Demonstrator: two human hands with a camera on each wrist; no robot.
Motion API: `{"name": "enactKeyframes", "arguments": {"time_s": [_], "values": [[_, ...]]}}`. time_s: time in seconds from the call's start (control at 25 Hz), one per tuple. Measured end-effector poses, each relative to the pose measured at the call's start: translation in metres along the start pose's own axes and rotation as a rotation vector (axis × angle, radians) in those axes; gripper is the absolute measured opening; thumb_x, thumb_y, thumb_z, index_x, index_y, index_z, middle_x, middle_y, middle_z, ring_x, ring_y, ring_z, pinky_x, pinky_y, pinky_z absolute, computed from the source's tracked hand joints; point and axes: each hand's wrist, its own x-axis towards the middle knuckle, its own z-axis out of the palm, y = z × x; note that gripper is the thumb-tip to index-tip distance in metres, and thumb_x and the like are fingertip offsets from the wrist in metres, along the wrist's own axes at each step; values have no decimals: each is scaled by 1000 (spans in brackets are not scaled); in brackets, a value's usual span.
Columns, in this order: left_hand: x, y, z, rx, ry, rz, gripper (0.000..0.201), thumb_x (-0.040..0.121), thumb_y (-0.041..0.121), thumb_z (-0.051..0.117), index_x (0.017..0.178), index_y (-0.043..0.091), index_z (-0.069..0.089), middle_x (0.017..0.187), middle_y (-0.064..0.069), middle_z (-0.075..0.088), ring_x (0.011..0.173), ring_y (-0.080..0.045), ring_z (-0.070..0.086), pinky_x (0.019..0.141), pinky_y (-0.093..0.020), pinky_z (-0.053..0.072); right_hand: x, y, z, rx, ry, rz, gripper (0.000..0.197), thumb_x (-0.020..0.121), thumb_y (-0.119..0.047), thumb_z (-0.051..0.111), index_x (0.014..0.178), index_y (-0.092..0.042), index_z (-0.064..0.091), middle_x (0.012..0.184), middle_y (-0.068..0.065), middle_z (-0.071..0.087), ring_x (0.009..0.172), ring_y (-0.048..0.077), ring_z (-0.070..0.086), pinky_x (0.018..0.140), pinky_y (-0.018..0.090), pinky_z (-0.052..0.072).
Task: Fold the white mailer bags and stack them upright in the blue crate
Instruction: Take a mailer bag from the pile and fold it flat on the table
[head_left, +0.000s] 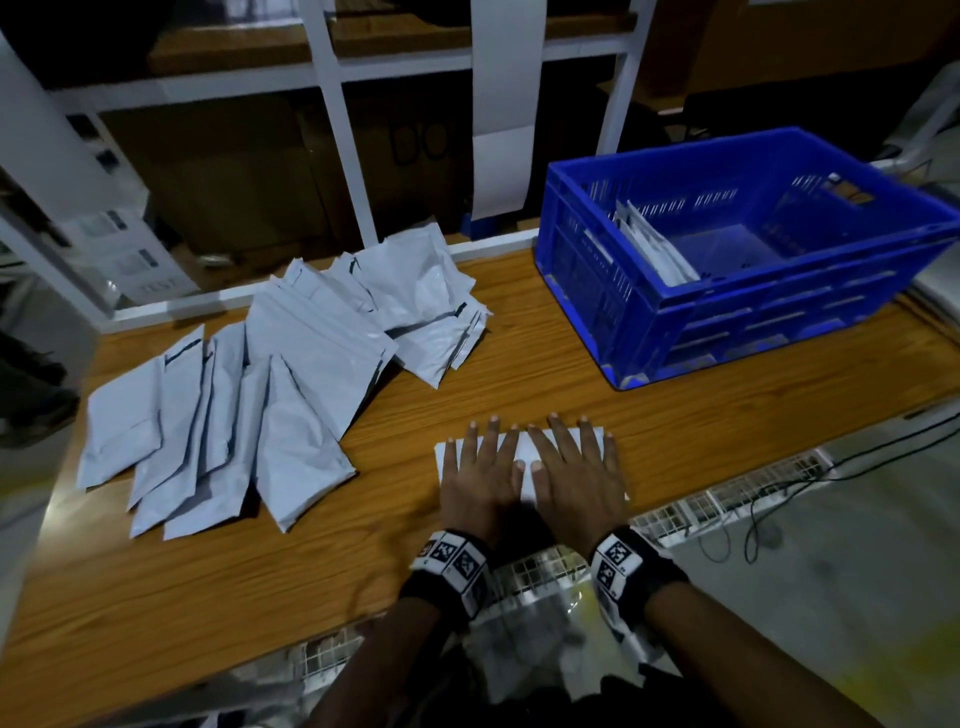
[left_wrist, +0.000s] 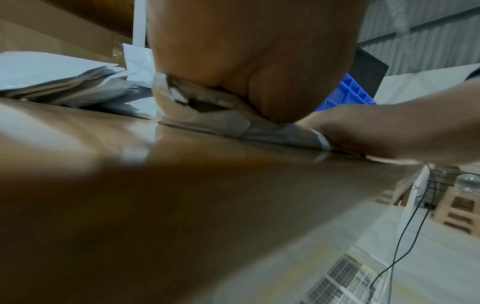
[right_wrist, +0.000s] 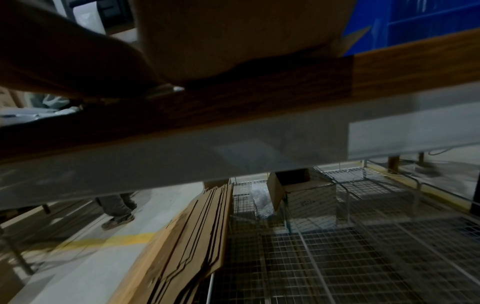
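On the bench: near its front edge we see a folded white mailer bag (head_left: 524, 457) lying flat on the wooden bench (head_left: 519, 374).
Left hand: our left hand (head_left: 480, 475) lies palm down on the left part of the bag, fingers (head_left: 488, 441) straight and spread wide, pressing it.
Right hand: our right hand (head_left: 576, 475) lies flat on the right part, fingers straight and spread, just beside the left hand; the thumbs nearly meet.
Left wrist view: we see the palm (left_wrist: 254, 61) bearing down on the creased bag (left_wrist: 207, 119).
Unfolded pile: loose white mailer bags (head_left: 249, 395) lie fanned and overlapping to the left, well apart from the hands.
Blue crate: the crate (head_left: 753, 312) stands at the far right of the bench; a few folded bags (head_left: 654, 249) lean upright against its left wall.
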Motion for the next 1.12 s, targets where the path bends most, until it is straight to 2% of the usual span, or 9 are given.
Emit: {"name": "enactKeyframes", "arguments": {"time_s": [0.2,0.32,0.4,0.6,0.72,0.8,0.92,1.0,1.12], "values": [[-19,-4,-4,65,-3,15,61,104,49,22,155,19,37,160,-11,36,147,-34,33,120,-49,13,-10,1,-8,42,3,-16,54,101,-43,26,153,-33,35,160,-1,35,147,33,28,115,58,26],[-29,-9,-10,70,-25,-50,73,98,58,0,162,24,7,168,-2,4,156,-23,3,124,-47,-1,-16,8,-7,63,2,-38,57,102,-49,23,155,-29,32,163,-1,28,150,31,22,118,55,23],[-32,-11,-11,65,-32,-60,74,95,58,-8,161,25,-2,168,2,-5,155,-18,-6,125,-47,-3,-22,19,-3,82,11,-30,60,103,-52,21,157,-26,26,165,-1,21,153,28,14,120,50,19],[-36,-18,-9,62,34,-49,63,104,48,22,157,17,32,162,-3,33,149,-22,31,120,-53,22,-28,31,1,85,-6,19,66,101,-53,16,160,-24,11,167,-5,9,154,20,5,124,47,9],[-34,-19,-7,13,47,-55,61,102,45,26,153,13,42,158,-4,41,146,-23,38,118,-54,25,-24,27,1,116,-19,42,68,98,-52,17,160,-22,15,167,-4,13,154,20,9,124,47,6],[-32,-15,-12,10,21,-72,67,101,48,16,156,15,33,162,-2,32,150,-21,29,121,-52,17,-25,28,-2,134,-27,47,69,97,-53,17,159,-22,17,167,-3,15,153,21,11,124,48,6],[-33,-12,-25,-7,-97,-117,65,103,50,4,162,23,7,169,7,6,155,-13,1,124,-47,-3,-22,27,-8,180,-69,49,70,97,-56,15,159,-24,16,167,-4,13,154,20,7,123,45,3],[-32,-11,-36,20,-137,-115,58,107,46,13,161,24,8,168,6,8,155,-14,1,124,-50,-1,-17,26,-19,210,-154,72,66,101,-56,18,159,-25,15,167,-6,11,154,20,5,124,45,5],[-22,-14,-56,90,-187,-86,56,106,43,36,157,24,20,161,1,29,150,-21,20,122,-58,5,-19,19,-37,113,-267,52,64,103,-50,32,158,-20,19,166,-2,17,151,27,15,121,45,21]]}}
